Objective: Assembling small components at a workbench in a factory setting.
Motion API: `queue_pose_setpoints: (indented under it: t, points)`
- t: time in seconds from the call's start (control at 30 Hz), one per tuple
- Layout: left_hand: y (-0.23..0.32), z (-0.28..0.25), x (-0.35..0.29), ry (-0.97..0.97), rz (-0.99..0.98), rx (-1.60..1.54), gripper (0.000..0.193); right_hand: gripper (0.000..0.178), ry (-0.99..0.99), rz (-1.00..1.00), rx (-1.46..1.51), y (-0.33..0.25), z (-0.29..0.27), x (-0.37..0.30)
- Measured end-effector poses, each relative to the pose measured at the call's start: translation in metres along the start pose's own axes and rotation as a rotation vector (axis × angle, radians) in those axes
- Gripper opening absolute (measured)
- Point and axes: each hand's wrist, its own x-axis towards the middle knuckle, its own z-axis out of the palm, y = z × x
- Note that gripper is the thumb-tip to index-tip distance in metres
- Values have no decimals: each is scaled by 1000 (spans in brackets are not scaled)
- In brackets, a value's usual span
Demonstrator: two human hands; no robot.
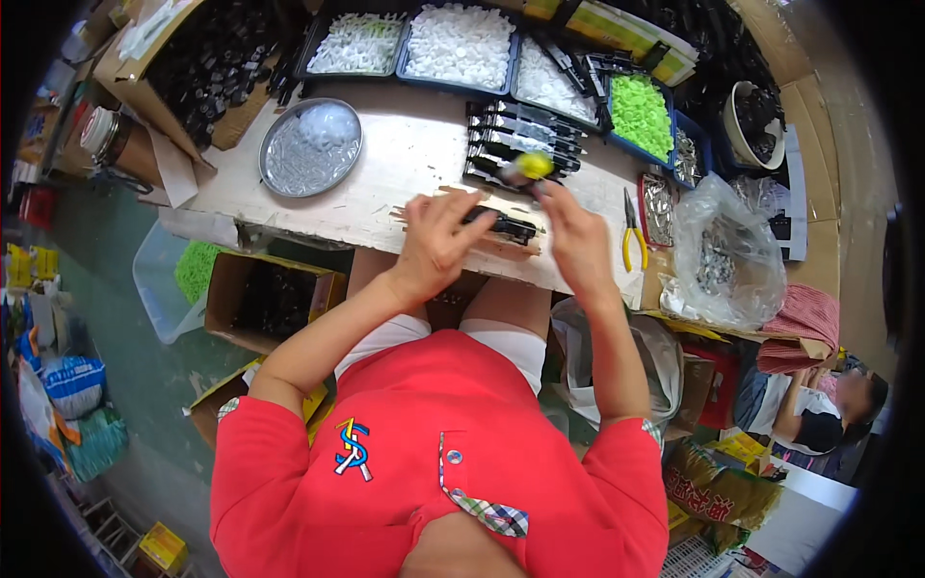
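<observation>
One head view, looking down on a seated person at a pale worktable (385, 183). Left hand (436, 241) lies over the near end of a long black part (506, 227) on the table's front edge, fingers spread and curled onto it, pressing it down rather than clenching it. Right hand (568, 231) is raised just beside that part, fingertips pinched on a small yellow-green piece (533, 165), which sits above a row of finished-looking black parts (525, 140) laid side by side. Behind these stand trays of white pieces (459, 43) and a blue bin of green pieces (640, 114); a round metal dish (310, 146) lies to the left, yellow-handled pliers (631, 231) and a clear bag of small metal parts (723, 255) to the right. Judged risks: the black part overhangs the table edge, so a slackened left hand could let it tip into the lap or the open cardboard box (275, 299) below; the small piece, held only by fingertips, could slip and scatter among the row; a sweeping right forearm could catch the pliers or the bag.
</observation>
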Motion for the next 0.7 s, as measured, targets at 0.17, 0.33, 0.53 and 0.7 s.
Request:
queue_pose_setpoints:
  t: [0.17, 0.33, 0.53, 0.7]
  points:
    - [-36, 0, 18, -127, 165, -283, 32, 20, 121, 95, -582, 47, -42, -30]
    - [-38, 3, 82, -34, 220, -316, 28, 20, 185, 35, -694, 101, -31, -43]
    - [-66, 53, 150, -83, 284, -57, 25, 20, 370, -223, -517, 87, -36, 15]
    - [-74, 65, 154, -158, 205, -78, 30, 15, 453, -341, -470, 75, -43, 104]
